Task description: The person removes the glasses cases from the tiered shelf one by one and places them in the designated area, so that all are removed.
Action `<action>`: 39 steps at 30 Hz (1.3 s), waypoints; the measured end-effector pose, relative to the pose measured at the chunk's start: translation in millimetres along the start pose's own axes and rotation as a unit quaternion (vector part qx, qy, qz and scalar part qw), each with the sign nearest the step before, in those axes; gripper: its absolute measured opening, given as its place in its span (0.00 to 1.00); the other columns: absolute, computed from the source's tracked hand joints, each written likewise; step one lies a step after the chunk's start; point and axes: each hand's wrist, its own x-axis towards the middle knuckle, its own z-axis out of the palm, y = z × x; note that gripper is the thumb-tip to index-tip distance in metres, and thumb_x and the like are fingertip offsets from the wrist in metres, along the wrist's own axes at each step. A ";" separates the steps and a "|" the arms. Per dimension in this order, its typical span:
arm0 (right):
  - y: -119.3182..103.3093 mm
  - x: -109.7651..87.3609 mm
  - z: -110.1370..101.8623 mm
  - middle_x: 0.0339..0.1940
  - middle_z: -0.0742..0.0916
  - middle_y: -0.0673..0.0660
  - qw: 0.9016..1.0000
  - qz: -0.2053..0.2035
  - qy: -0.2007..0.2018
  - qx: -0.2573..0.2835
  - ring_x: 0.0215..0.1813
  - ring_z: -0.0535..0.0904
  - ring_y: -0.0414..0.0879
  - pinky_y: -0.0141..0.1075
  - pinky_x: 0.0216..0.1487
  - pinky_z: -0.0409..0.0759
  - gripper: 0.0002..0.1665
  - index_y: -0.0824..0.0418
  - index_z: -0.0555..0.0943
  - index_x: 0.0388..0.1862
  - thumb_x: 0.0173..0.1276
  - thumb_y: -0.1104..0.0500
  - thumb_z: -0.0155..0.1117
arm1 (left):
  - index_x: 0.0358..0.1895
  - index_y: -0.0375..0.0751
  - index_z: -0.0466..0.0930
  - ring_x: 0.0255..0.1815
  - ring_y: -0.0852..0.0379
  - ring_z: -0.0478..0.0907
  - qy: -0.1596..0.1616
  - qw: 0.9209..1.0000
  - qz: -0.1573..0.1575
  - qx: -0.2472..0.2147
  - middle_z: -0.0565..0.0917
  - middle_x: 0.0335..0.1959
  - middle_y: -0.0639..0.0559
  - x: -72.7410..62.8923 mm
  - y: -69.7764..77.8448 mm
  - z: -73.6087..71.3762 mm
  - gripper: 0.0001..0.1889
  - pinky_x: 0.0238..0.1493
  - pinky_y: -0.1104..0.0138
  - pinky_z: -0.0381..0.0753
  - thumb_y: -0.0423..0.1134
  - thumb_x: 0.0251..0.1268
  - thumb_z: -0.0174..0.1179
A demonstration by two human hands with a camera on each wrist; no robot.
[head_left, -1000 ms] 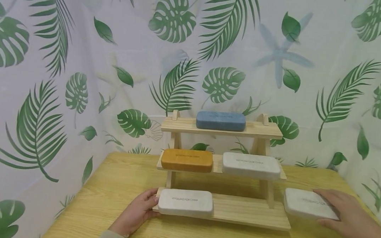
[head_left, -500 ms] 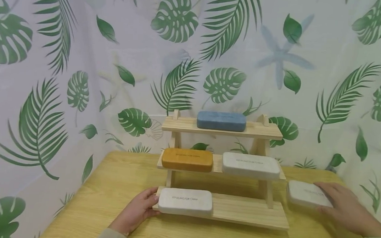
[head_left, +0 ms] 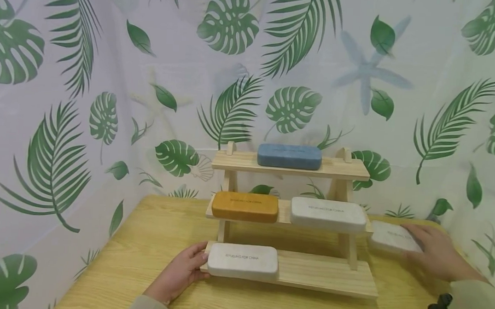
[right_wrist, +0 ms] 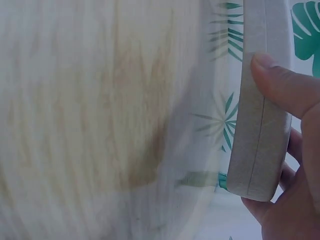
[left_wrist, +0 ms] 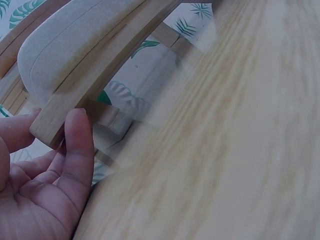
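My left hand [head_left: 178, 272] pinches the left end of the bottom board of a three-tier wooden display stand [head_left: 325, 271], and the left wrist view shows thumb and fingers on either side of that board. Beside those fingers, a white glasses case [head_left: 243, 261] lies on the bottom tier. My right hand [head_left: 432, 251] holds another white glasses case [head_left: 393, 237] by its right end, to the right of the stand near the middle tier. In the right wrist view the held case [right_wrist: 257, 145] is above the table, with the thumb on its side.
On the middle tier sit an orange glasses case [head_left: 245, 207] and a white one [head_left: 328, 214]; a blue case [head_left: 290, 156] rests on the top tier. The stand is on a wood-grain table [head_left: 144, 233]. Behind hangs a leaf-print curtain [head_left: 151, 67].
My right hand has carried its white glasses case away from me and slightly left, toward the stand's right side. The left hand keeps its hold on the board.
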 end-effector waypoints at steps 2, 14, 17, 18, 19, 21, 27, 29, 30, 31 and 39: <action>1.2 3.4 1.3 0.64 0.71 0.79 1.000 0.002 -0.001 0.001 0.63 0.62 0.77 0.72 0.59 0.59 0.50 0.70 0.66 0.73 0.60 0.48 0.77 | 0.79 0.26 0.47 0.57 0.48 0.79 -0.001 1.000 0.000 -0.002 0.74 0.66 0.35 0.3 0.1 -0.1 0.34 0.52 0.60 0.82 0.42 0.83 0.49; 6.4 11.2 7.9 0.64 0.70 0.82 0.999 0.009 -0.032 -0.014 0.62 0.61 0.79 0.73 0.60 0.57 0.51 0.71 0.66 0.71 0.57 0.48 0.78 | 0.79 0.26 0.47 0.55 0.48 0.79 -0.003 1.000 0.001 -0.005 0.75 0.65 0.36 1.0 -1.5 -0.5 0.34 0.51 0.59 0.83 0.42 0.83 0.50; 7.4 11.7 8.8 0.64 0.70 0.82 0.999 0.011 -0.036 -0.024 0.61 0.62 0.78 0.72 0.59 0.58 0.50 0.71 0.67 0.70 0.57 0.48 0.78 | 0.79 0.26 0.47 0.55 0.48 0.79 -0.004 1.000 0.001 -0.004 0.75 0.65 0.36 1.5 -2.2 -0.8 0.35 0.51 0.59 0.83 0.43 0.83 0.50; 7.7 11.7 8.9 0.64 0.70 0.82 0.999 0.011 -0.036 -0.024 0.61 0.63 0.78 0.73 0.59 0.58 0.50 0.71 0.67 0.70 0.57 0.47 0.78 | 0.79 0.26 0.47 0.55 0.48 0.79 -0.004 1.000 0.001 -0.004 0.75 0.65 0.36 1.6 -2.3 -1.0 0.35 0.51 0.59 0.83 0.43 0.83 0.50; 7.8 11.6 8.8 0.64 0.70 0.82 0.999 0.010 -0.036 -0.024 0.61 0.63 0.79 0.73 0.59 0.58 0.50 0.71 0.67 0.70 0.57 0.47 0.78 | 0.79 0.26 0.47 0.55 0.48 0.79 -0.004 1.000 0.000 -0.003 0.75 0.65 0.36 1.7 -2.4 -1.2 0.35 0.51 0.60 0.83 0.43 0.83 0.50; 8.0 11.7 9.5 0.65 0.70 0.81 0.999 0.013 -0.037 -0.024 0.61 0.62 0.79 0.73 0.58 0.58 0.50 0.70 0.66 0.70 0.57 0.47 0.78 | 0.79 0.26 0.47 0.55 0.48 0.79 -0.005 1.000 0.000 -0.004 0.75 0.65 0.37 1.9 -2.7 -1.9 0.35 0.51 0.60 0.83 0.43 0.82 0.50; 10.5 13.0 13.6 0.65 0.70 0.81 0.998 0.022 -0.054 -0.018 0.61 0.61 0.81 0.75 0.58 0.57 0.51 0.70 0.67 0.70 0.57 0.43 0.77 | 0.79 0.27 0.47 0.55 0.48 0.79 -0.005 1.000 0.000 -0.005 0.76 0.64 0.38 2.3 -2.6 -2.7 0.35 0.51 0.60 0.83 0.43 0.83 0.50; 10.8 12.2 14.8 0.66 0.69 0.81 0.997 0.031 -0.067 -0.008 0.62 0.59 0.83 0.77 0.58 0.56 0.52 0.71 0.67 0.70 0.58 0.41 0.76 | 0.79 0.27 0.48 0.55 0.49 0.79 -0.003 1.000 -0.001 -0.006 0.76 0.63 0.38 2.5 -2.5 -2.4 0.34 0.51 0.60 0.83 0.43 0.82 0.50; 11.1 11.2 15.5 0.67 0.69 0.82 0.997 0.034 -0.072 -0.004 0.62 0.58 0.84 0.77 0.58 0.55 0.52 0.71 0.66 0.71 0.59 0.40 0.75 | 0.79 0.27 0.48 0.55 0.49 0.79 -0.003 1.000 -0.001 -0.006 0.76 0.63 0.38 2.5 -2.4 -2.1 0.34 0.51 0.60 0.83 0.43 0.82 0.50; 11.6 10.3 15.8 0.67 0.69 0.82 0.997 0.033 -0.073 -0.001 0.61 0.57 0.85 0.78 0.58 0.55 0.53 0.71 0.66 0.71 0.60 0.39 0.74 | 0.79 0.27 0.48 0.55 0.49 0.79 -0.003 1.000 -0.001 -0.008 0.76 0.63 0.38 2.5 -2.3 -1.9 0.34 0.50 0.60 0.83 0.43 0.82 0.50; 10.6 6.5 17.6 0.68 0.65 0.84 0.996 0.036 -0.080 0.015 0.62 0.53 0.90 0.81 0.56 0.54 0.51 0.71 0.62 0.74 0.66 0.41 0.70 | 0.79 0.27 0.48 0.54 0.49 0.80 -0.001 1.000 -0.003 -0.013 0.76 0.64 0.38 2.0 -1.2 -1.6 0.34 0.50 0.61 0.83 0.42 0.83 0.50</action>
